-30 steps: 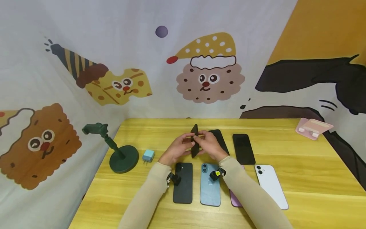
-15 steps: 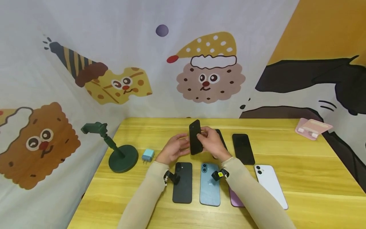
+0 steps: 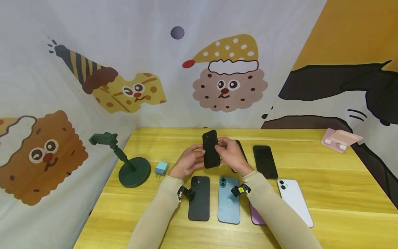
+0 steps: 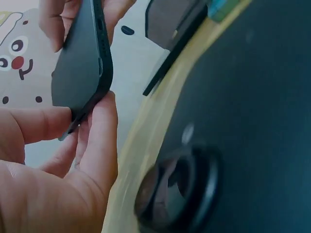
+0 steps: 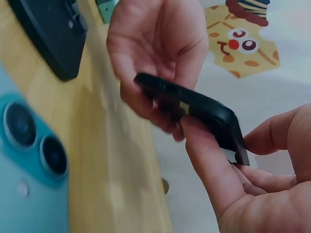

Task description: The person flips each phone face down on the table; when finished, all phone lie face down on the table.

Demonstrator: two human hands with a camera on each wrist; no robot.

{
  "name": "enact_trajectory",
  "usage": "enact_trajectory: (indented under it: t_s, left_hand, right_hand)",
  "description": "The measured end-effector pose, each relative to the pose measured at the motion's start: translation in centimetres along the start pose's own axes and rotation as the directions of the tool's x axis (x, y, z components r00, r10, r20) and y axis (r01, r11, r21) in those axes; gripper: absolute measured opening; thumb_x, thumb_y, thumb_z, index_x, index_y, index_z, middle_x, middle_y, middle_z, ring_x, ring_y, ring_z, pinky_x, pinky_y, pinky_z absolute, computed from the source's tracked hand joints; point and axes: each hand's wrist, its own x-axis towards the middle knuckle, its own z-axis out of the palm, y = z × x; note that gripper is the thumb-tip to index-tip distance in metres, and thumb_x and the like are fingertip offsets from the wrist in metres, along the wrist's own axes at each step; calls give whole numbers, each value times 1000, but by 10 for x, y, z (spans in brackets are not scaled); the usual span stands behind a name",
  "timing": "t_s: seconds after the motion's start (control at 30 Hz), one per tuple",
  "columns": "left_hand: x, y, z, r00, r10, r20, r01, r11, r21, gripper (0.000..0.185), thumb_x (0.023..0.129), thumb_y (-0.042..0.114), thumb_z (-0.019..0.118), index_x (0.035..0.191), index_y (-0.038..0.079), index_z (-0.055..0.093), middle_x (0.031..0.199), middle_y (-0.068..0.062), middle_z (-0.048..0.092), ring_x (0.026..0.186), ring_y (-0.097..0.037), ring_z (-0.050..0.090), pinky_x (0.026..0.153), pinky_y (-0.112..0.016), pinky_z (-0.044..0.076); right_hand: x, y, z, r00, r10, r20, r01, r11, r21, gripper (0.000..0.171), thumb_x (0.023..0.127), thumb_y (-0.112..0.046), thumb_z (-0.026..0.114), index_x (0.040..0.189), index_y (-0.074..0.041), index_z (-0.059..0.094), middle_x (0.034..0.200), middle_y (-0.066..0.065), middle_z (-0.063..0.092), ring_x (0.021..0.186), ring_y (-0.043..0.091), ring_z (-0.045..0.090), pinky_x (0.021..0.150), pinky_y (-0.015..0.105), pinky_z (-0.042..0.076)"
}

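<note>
Both hands, left (image 3: 188, 162) and right (image 3: 230, 155), pinch a black phone (image 3: 210, 148) upright between their fingers above the yellow table (image 3: 342, 193). Below lie black (image 3: 199, 197), blue (image 3: 229, 200) and white (image 3: 295, 202) phones; cartoon cloth behind.

A yellow wooden tabletop (image 3: 326, 193) with visible grain fills the lower part of the head view. White fabric backdrops (image 3: 130, 34) hang on three sides, meeting at a corner far left of the hands. They are printed with cartoon biscuits: a round brown cookie face in a spotted yellow cap (image 3: 228, 77) straight beyond the hands, a yellow cracker face with a striped cone hat (image 3: 124, 88) to their left, and a square brown biscuit face (image 3: 43, 155) farther left. To the right, the backdrop shows mustard yellow and a black shape (image 3: 342, 81). Light is even and soft.
</note>
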Motion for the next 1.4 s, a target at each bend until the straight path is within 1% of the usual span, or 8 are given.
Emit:
enact_trajectory:
  t_s: [0.3, 0.5, 0.63, 0.87, 1.07, 1.17, 1.3, 1.4]
  left_hand:
    - [-3, 5, -7, 997, 22, -79, -4, 975, 224, 52, 104, 3, 61, 155, 9, 52, 130, -19, 66, 101, -22, 72, 80, -31, 64]
    - [-5, 7, -5, 996, 32, -87, -2, 945, 329, 57, 104, 2, 63, 158, 14, 51, 126, -16, 63, 101, -21, 70, 79, -31, 63]
    - [-6, 6, -3, 996, 44, -74, -11, 918, 396, 58, 104, 2, 63, 159, 12, 49, 128, -18, 60, 109, -26, 71, 88, -36, 64]
    - [-6, 7, 5, 997, 33, -77, 6, 888, 459, 56, 105, 4, 62, 159, 8, 48, 135, -19, 59, 122, -33, 69, 96, -40, 63]
    - [-9, 9, 8, 997, 37, -60, -1, 862, 508, 55, 106, 6, 60, 160, 4, 45, 143, -20, 58, 133, -38, 63, 102, -44, 60]
    - [-10, 9, 9, 998, 35, -55, -2, 857, 515, 55, 107, 8, 60, 160, 3, 44, 148, -21, 56, 136, -39, 61, 104, -46, 59]
    - [-11, 9, 10, 998, 38, -53, -4, 851, 526, 56, 107, 9, 60, 160, 3, 44, 152, -20, 54, 136, -38, 61, 102, -45, 60]
    - [-12, 12, 13, 996, 57, -62, -12, 823, 567, 57, 107, 11, 61, 161, 4, 44, 153, -19, 54, 133, -36, 62, 100, -45, 61]
  right_hand:
    - [8, 19, -4, 999, 33, 8, -32, 997, -71, 47, 104, -11, 67, 149, -4, 58, 121, 19, 66, 102, 31, 73, 70, 41, 67]
    - [11, 32, -4, 998, 53, 19, -50, 990, -130, 51, 102, -10, 71, 150, -2, 57, 120, 20, 69, 91, 26, 75, 70, 37, 67]
    - [12, 37, -3, 997, 75, 19, -70, 979, -192, 54, 99, -7, 73, 150, -1, 57, 119, 21, 69, 84, 23, 77, 68, 34, 66]
    - [9, 34, -1, 997, 82, 8, -75, 946, -316, 54, 97, -5, 75, 148, 2, 57, 117, 20, 70, 77, 19, 77, 64, 30, 65]
    - [9, 30, -1, 996, 93, 7, -84, 925, -370, 55, 94, -3, 78, 145, 4, 59, 113, 16, 71, 78, 18, 77, 65, 29, 65]
    - [8, 30, -3, 994, 107, 12, -95, 925, -368, 57, 94, -3, 78, 147, 4, 58, 116, 15, 70, 82, 18, 77, 69, 30, 65]
    - [8, 29, -8, 991, 131, 34, -113, 941, -320, 60, 94, -4, 78, 149, 4, 56, 121, 17, 70, 88, 21, 78, 73, 32, 66]
    - [7, 29, -14, 990, 125, 63, -101, 948, -301, 60, 94, -6, 77, 149, 4, 55, 123, 19, 70, 92, 22, 78, 75, 34, 66]
